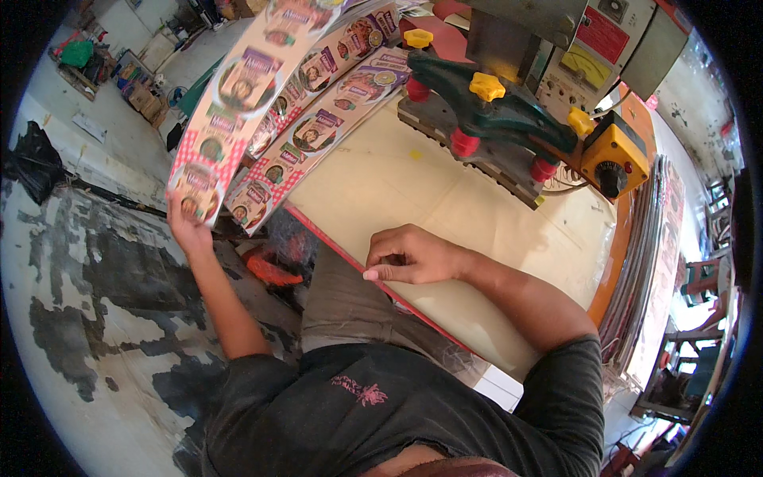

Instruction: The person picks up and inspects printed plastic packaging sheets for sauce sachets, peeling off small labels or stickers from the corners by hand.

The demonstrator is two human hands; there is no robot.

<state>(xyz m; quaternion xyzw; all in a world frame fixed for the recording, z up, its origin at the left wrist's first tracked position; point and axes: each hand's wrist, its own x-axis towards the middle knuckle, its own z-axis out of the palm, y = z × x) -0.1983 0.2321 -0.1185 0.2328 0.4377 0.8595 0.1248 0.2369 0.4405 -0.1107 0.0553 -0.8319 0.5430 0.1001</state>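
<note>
The left hand's (189, 234) fingers grasp a pale-pink strip (241, 86) — red-checked, printed with food bowls; the right hand's (417, 256) are loosely curled, released.

Looks smooth and glossy, like film, on the printed strip (238, 87), matt on the desk cover (381, 187). Shows painted metal on the green clamp bar (505, 119), plastic on the yellow knobs (487, 87), cloth on the black shirt (453, 397).
</note>
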